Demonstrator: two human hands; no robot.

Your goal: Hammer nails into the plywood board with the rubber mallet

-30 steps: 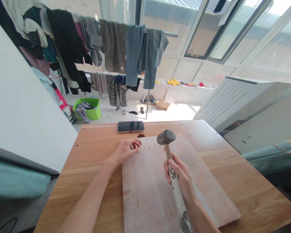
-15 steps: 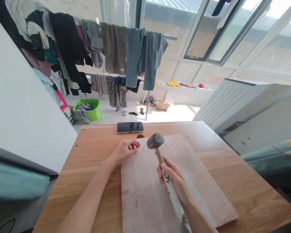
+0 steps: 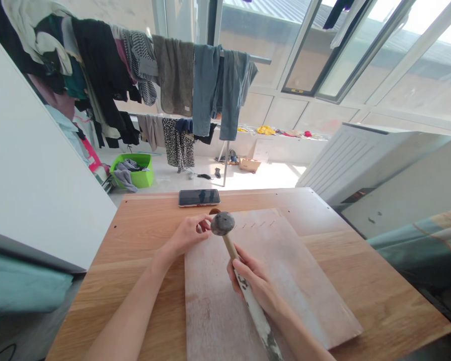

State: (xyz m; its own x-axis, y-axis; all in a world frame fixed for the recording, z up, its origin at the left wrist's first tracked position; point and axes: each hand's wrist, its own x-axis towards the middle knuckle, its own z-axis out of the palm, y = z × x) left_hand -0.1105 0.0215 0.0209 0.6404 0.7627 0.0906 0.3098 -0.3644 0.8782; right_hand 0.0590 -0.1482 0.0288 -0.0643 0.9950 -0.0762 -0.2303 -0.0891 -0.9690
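Observation:
My right hand (image 3: 250, 273) is wrapped round the pale, paint-worn handle of a hammer (image 3: 223, 224). Its grey head is raised over the far left part of a wooden board (image 3: 244, 281). At that corner of the board, my left hand (image 3: 190, 233) has thumb and forefinger pinched together; the hammer head is right beside the fingertips, and anything between them is too small or hidden to make out. Several thin nails (image 3: 262, 224) stand in a row along the board's far edge, to the right of the hammer head.
The board lies on a wooden table (image 3: 146, 220). A phone (image 3: 199, 197) lies at the table's far edge, and a small round brown thing (image 3: 214, 211) is behind the board. Beyond are a green basket (image 3: 143, 178) and hanging clothes (image 3: 175, 75); a white cabinet (image 3: 41, 150) stands left.
My right hand has swung the hammer left and slightly down, its head now close to my left fingertips. My left hand keeps its pinch at the board's corner.

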